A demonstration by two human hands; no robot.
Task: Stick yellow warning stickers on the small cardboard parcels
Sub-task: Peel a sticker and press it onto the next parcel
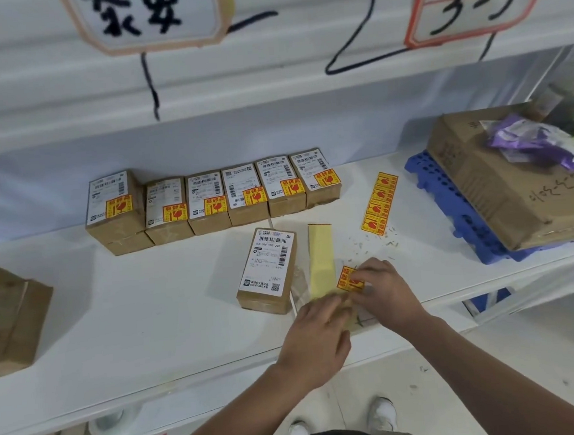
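1. The white bench (149, 314) carries a row of six small parcels (209, 203) along its back edge. Each has a white label and a yellow warning sticker on top.
2. One more parcel (267, 270) lies near the middle of the front edge, apart from the row. Its top shows only the white label.
3. Just to its right lies a pale yellow backing strip (321, 259), running from back to front.
4. The right hand (387, 291) pinches a single yellow sticker (349, 279) at the near end of that strip, beside the unstickered parcel.
5. The left hand (317, 335) is close against the right, its fairly straight fingers resting on the strip's near end; the blur hides finer detail.
6. A strip of four stickers (379, 205) lies further back and right, well apart from the hands.
7. At the right edge a large carton (503, 193) sits on a blue crate (449, 204).
8. Brown boxes (8, 318) stand at the left edge.
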